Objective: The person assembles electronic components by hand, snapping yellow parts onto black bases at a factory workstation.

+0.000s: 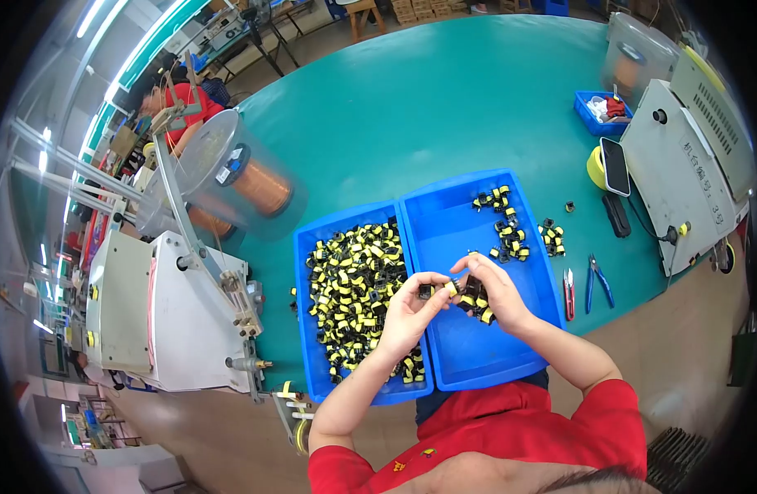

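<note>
Both hands meet over the right blue tray [477, 358], close to its divide with the left one. Between the fingertips of my left hand [406, 319] is a small black coil bobbin [426, 291] wrapped in yellow tape. My right hand [503, 298] is curled around several similar bobbins [475, 298], held close to the left fingertips. A deep heap of such bobbins [358, 284] fills the left blue tray [370, 398]. In the right tray, a few groups of bobbins [510, 235] lie along the far right side.
More bobbins [551, 237] sit on the green table [378, 123] right of the trays. Red snips [569, 295], blue cutters [599, 284], a phone [614, 165] and a blue basket [596, 125] are at right. Machines [201, 317] flank both sides; a copper wire spool [263, 189] stands left.
</note>
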Demonstrator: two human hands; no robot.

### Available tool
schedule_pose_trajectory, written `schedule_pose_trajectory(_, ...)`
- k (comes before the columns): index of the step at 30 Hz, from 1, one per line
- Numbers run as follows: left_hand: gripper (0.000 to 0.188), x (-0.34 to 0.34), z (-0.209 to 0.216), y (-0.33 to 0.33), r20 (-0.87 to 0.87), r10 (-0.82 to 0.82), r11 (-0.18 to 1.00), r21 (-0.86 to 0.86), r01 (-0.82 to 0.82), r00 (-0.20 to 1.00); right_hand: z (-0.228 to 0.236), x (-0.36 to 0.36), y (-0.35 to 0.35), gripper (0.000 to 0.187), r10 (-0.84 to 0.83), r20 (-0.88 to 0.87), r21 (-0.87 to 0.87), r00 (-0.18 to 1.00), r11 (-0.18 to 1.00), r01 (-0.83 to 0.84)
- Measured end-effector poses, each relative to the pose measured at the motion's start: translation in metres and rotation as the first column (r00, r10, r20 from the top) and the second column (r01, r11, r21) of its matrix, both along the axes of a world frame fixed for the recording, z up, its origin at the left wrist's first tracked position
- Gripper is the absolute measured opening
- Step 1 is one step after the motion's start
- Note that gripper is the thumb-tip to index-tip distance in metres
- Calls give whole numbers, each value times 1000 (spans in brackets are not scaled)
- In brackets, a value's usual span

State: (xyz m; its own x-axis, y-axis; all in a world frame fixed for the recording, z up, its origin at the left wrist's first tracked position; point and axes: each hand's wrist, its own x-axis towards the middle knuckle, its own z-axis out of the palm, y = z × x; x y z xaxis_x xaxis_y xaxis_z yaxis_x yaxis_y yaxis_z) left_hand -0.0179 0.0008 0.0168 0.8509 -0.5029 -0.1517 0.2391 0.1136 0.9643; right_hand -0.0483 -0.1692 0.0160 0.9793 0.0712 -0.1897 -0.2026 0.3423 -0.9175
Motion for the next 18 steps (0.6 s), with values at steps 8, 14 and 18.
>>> schedule_pose_trajectory(8,30,14,-11,5,-534,-143,909,-404,-103,833,-12,5,-6,47,48,-192,270,980,963,5)
schedule_pose_trajectory(14,31,15,-13,8,-565,-185,870,-474,-133,804,-10,5,-4,45,156,-259,306,953,949,-72)
schedule_pose_trajectory(18,26,14,-6,10,-559,-179,872,-471,-133,810,-3,5,-3,46,209,-237,236,949,960,-152)
